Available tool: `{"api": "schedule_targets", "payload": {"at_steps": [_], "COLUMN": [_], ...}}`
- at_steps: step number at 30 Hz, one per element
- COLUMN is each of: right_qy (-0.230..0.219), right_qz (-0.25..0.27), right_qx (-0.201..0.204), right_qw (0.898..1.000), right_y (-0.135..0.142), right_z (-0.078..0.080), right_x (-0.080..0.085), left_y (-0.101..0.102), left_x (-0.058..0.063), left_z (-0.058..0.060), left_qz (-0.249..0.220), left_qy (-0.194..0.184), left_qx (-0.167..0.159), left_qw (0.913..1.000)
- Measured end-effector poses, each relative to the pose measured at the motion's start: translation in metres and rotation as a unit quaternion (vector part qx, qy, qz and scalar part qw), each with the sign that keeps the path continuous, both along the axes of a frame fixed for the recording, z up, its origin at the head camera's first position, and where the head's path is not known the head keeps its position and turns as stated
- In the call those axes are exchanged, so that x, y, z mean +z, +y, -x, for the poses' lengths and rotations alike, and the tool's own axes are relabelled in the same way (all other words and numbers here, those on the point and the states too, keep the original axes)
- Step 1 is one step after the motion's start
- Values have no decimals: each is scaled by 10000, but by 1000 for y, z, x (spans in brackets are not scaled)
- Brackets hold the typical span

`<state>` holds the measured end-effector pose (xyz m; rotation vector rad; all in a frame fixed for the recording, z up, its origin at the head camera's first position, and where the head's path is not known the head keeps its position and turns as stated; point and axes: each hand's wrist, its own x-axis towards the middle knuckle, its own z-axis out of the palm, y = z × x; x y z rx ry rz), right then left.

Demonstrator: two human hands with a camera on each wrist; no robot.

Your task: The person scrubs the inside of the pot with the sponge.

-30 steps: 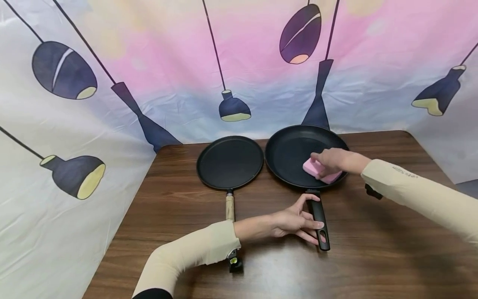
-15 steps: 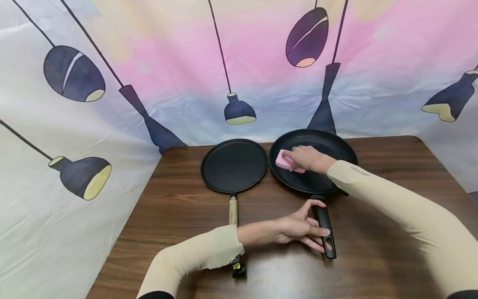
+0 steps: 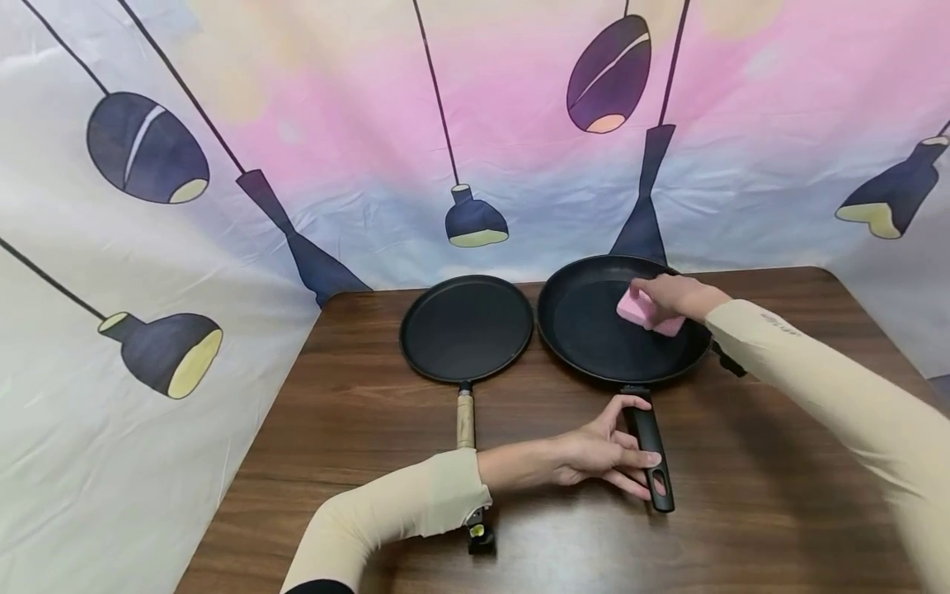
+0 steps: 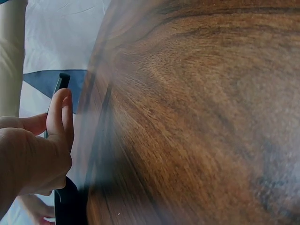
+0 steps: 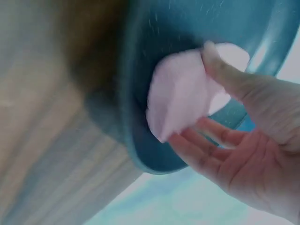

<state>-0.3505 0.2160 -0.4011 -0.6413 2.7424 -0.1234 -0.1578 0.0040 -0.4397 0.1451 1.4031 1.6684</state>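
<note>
A deep black frying pan [image 3: 594, 330] lies at the back right of the table. My left hand [image 3: 594, 452] grips its black handle [image 3: 649, 429], thumb and fingers on either side, as the left wrist view also shows. Inside the pan, at the right part of its floor, my right hand [image 3: 671, 297] holds a pink sponge [image 3: 637, 308]. In the right wrist view the sponge [image 5: 180, 93] bends between thumb and fingers, against the dark pan surface [image 5: 201, 23].
A flat black pan [image 3: 466, 328] with a wooden handle [image 3: 464, 417] sits left of the frying pan; my left forearm crosses over that handle. Behind the brown table [image 3: 349, 412] hangs a cloth [image 3: 356, 124] printed with lamps.
The right hand swept the sponge leftward across the pan, then back to the right side. My left hand keeps its grip on the handle. The head view has shifted slightly.
</note>
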Motion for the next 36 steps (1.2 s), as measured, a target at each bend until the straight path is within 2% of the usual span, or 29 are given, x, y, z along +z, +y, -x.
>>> {"api": "schedule_targets", "payload": {"at_steps": [3,8,11,14,17,20,22,24,29,33,36], "right_qy": [-237,-5,196,414,550,644,626,605,241,-437,-752], "right_qz": [-60,-174,-127,80,410,617,569,449,94,-259,-400], "right_qx": [448,1226,1591,1770,1571,943,431,110,94,308,671], "right_qw": [9987,9923,9870,9833,9852,9915,9955,9971,9996,9982,9941], "right_y": [-2,-23,-34,-39,-35,-22,-11,-2,4,3,1], "right_z": [-18,-48,-56,-51,-33,-13,-3,3,3,-10,-23], "right_x": [3,4,2,-4,-11,-17,-20,-22,-11,5,11], "left_y": [1,0,0,1,1,2,3,4,5,5,5], "left_x": [-1,0,0,-2,-3,-5,-6,-6,-4,-3,-3], "left_z": [1,4,4,2,0,-4,-6,-7,-5,-1,3], "left_qz": [2,105,89,86,88,57,35,29,88,121,187], "left_qy": [20,58,45,-5,-40,-24,-3,17,114,148,132], "left_qx": [28,77,70,52,65,45,13,-13,83,131,118], "left_qw": [10000,9999,9999,9999,9999,10000,10000,10000,9999,9997,9997]}}
